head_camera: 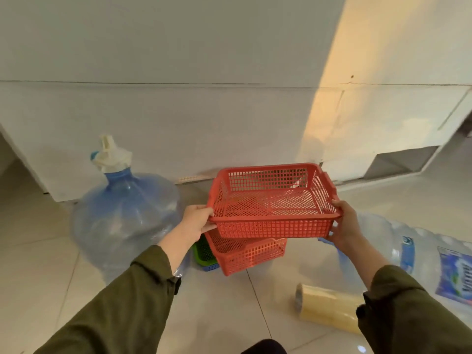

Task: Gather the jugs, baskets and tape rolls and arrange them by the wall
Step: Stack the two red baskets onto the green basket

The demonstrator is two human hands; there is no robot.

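Note:
I hold a red mesh basket (pixel 273 203) in the air in front of the white wall (pixel 178 111). My left hand (pixel 195 223) grips its left rim and my right hand (pixel 344 222) grips its right rim. Under it a second red basket (pixel 251 254) rests on the floor, partly over a green basket (pixel 203 251) and a blue one (pixel 210 267). A big blue water jug (pixel 125 215) with a white pump cap stands at the left. A clear labelled jug (pixel 419 254) lies on its side at the right. A stack of yellowish tape rolls (pixel 327 306) lies on the tiles near my right sleeve.
The floor is glossy beige tile (pixel 229 310). A low opening (pixel 401 162) shows in the wall panel at the right. A dark gap (pixel 5 154) sits at the far left beside the wall's edge.

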